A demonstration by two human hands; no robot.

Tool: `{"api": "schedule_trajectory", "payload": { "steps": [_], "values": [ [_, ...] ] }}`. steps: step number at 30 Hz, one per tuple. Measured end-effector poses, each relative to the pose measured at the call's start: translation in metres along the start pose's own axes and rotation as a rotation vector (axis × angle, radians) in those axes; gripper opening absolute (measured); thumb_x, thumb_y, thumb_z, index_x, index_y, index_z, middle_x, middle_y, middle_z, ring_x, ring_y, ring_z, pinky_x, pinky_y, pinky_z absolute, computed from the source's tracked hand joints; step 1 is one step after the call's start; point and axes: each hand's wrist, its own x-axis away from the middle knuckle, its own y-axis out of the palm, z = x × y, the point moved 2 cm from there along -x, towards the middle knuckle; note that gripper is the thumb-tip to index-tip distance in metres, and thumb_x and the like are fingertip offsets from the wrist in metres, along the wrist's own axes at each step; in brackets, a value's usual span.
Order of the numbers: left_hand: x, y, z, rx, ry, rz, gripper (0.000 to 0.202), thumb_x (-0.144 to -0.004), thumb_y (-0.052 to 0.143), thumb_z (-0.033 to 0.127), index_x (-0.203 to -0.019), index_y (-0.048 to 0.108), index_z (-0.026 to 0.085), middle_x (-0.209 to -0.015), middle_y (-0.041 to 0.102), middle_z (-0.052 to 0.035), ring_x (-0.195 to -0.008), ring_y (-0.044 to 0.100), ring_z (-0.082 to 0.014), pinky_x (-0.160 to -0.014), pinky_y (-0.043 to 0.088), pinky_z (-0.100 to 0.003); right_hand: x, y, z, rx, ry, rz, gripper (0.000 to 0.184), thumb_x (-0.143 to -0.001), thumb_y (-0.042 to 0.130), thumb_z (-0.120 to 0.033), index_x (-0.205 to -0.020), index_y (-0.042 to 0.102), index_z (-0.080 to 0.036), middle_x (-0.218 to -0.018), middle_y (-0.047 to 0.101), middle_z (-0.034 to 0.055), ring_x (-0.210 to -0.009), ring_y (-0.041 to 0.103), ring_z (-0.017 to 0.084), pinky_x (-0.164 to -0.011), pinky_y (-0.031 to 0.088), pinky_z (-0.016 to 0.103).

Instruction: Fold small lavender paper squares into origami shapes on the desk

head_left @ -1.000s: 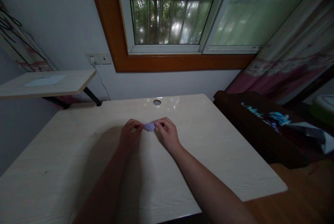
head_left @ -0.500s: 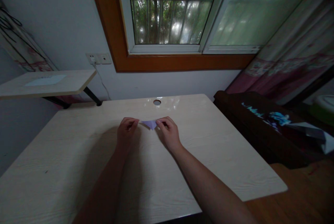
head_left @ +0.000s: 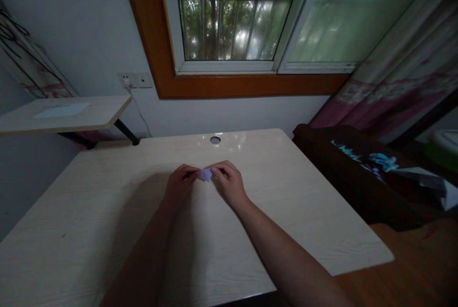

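Note:
A small piece of folded purple paper (head_left: pixel 205 175) is held up between my two hands over the pale wooden desk (head_left: pixel 272 230). My left hand (head_left: pixel 181 182) pinches its left end between thumb and fingertips. On the other side, my right hand (head_left: pixel 229 180) is closed on the right end in a pinch. The paper's lower edge points down toward the desk; its corners are partly hidden by my fingertips.
Near the desk's back edge is a round cable hole (head_left: pixel 215 140). A raised shelf (head_left: pixel 103 107) with a paper sheet (head_left: pixel 62 110) stands at the back left. Beyond the desk's right edge is a dark wooden piece of furniture (head_left: pixel 322 154) with blue items (head_left: pixel 382 161).
My left hand has moved right and slightly nearer, closing the gap to my right hand. Less of the purple paper shows between them, and its outline looks more compact.

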Motion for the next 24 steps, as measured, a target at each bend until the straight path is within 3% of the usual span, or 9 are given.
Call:
{"api": "schedule_trajectory", "payload": {
  "steps": [16,24],
  "values": [
    [-0.003,-0.001,-0.007,-0.002,-0.028,0.06,0.017,-0.086,0.066,0.037,-0.091,0.072,0.023,-0.092,0.068,-0.0039,-0.084,0.065,-0.0173,-0.076,0.053,-0.03,0.0,0.002,0.004,0.002,0.035,-0.015,0.014,-0.09,0.062,-0.031,-0.088,0.074,-0.023,-0.086,0.07,0.0041,-0.082,0.064,0.018,-0.077,0.05,0.031],
    [-0.003,-0.001,-0.012,0.038,-0.01,0.065,0.017,-0.085,0.067,0.037,-0.092,0.072,0.023,-0.095,0.067,-0.0052,-0.089,0.066,-0.0178,-0.078,0.056,-0.031,0.001,0.005,0.008,0.017,-0.017,-0.06,0.011,-0.089,0.065,-0.028,-0.092,0.074,-0.023,-0.09,0.07,0.005,-0.084,0.064,0.018,-0.076,0.049,0.03]
  ]
}}
